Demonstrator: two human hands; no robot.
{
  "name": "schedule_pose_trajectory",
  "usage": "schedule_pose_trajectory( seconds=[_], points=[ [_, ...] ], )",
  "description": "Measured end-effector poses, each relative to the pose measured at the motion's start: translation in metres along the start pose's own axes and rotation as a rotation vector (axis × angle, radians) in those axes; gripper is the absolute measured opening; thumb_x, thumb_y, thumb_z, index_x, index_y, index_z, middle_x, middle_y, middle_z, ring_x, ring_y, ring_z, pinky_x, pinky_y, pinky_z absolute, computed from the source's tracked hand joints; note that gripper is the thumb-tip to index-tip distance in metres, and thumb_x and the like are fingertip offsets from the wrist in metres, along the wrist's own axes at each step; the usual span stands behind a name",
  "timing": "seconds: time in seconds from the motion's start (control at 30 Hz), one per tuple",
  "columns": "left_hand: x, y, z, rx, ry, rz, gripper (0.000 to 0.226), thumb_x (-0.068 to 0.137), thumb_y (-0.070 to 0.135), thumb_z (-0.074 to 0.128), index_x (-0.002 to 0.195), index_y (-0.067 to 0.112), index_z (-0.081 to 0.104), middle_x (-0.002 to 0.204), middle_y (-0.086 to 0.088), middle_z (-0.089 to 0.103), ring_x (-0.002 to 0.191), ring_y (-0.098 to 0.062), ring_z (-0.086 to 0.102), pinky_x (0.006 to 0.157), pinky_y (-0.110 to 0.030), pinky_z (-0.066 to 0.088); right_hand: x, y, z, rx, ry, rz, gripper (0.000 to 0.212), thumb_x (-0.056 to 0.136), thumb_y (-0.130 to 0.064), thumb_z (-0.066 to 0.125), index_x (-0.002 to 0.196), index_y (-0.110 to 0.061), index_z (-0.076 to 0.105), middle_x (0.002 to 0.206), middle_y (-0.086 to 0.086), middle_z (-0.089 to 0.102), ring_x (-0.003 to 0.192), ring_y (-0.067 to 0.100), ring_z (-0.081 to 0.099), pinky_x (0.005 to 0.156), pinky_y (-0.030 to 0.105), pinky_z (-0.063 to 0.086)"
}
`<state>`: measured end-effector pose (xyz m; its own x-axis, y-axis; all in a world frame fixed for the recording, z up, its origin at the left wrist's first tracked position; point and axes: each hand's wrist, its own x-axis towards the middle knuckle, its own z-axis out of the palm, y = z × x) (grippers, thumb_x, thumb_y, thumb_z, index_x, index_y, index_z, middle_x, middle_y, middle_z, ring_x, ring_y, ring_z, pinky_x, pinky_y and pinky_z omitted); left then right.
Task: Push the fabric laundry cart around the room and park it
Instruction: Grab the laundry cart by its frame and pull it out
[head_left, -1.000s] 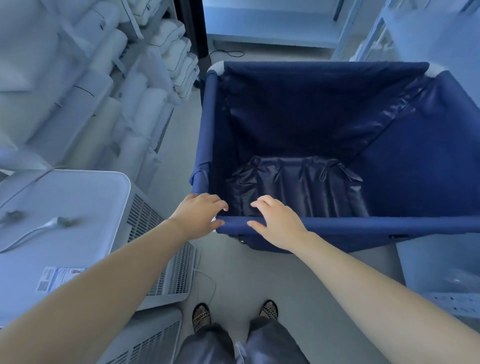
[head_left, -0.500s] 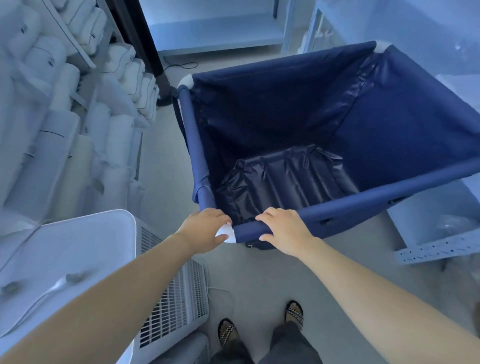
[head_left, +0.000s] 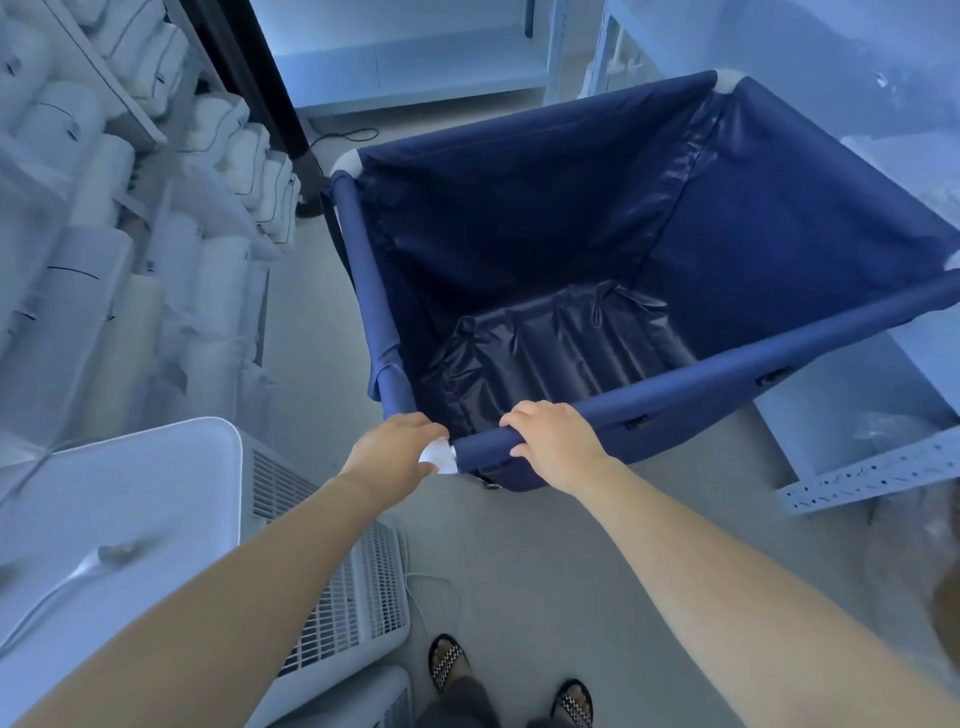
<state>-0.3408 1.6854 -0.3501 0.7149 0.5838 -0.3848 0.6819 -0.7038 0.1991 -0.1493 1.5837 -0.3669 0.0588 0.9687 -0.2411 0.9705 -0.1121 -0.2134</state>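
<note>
Head view: the laundry cart (head_left: 779, 234) stands at one o'clock. The left hand (head_left: 395, 452) wraps its white corner joint (head_left: 440, 458), and the right hand (head_left: 556, 447) grips the near rail (head_left: 727, 375). Mid-push, I'd judge; next, steer past the three-o'clock shelving (head_left: 857, 474).

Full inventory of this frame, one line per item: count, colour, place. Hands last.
laundry cart: 1, navy blue fabric, centre; only its crumpled liner inside.
rolled bundles: many, white, racks on the left.
vented units: 2, white, lower left, near the cart's corner.
metal shelving: 1, pale, right of the cart.
cable: 1, black, on the floor beyond the cart.
sandals: 2, black-and-white checked, bottom edge.
left hand: 1, bare, grips the cart's near-left corner.
right hand: 1, bare, grips the near rail beside it.
</note>
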Motion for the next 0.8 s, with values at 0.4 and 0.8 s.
schedule_pose_trajectory(
  seconds=[0.4,0.8],
  points=[
    [0.020,0.048,0.005,0.002,0.083,-0.005,0.033,0.093,0.025,0.054,0.125,0.029,0.051,0.122,0.005,0.054,0.107,-0.019,0.053,0.077,-0.031,0.048,-0.021,0.043,0.008,0.023,0.117,0.067,0.038,0.094,-0.023,0.053,0.131,-0.019,0.046,0.131,-0.003,0.051,0.122,0.018,0.044,0.111,0.035,0.024],
    [0.033,0.044,-0.018,-0.090,0.162,0.122,0.041,0.091,0.032,0.058,0.131,0.032,0.049,0.136,0.015,0.044,0.121,-0.010,0.045,0.084,-0.028,0.046,-0.029,0.042,-0.016,0.207,0.147,0.175,0.045,0.094,-0.030,0.053,0.137,-0.022,0.043,0.141,-0.004,0.042,0.130,0.015,0.038,0.097,0.030,0.040]
  ],
)
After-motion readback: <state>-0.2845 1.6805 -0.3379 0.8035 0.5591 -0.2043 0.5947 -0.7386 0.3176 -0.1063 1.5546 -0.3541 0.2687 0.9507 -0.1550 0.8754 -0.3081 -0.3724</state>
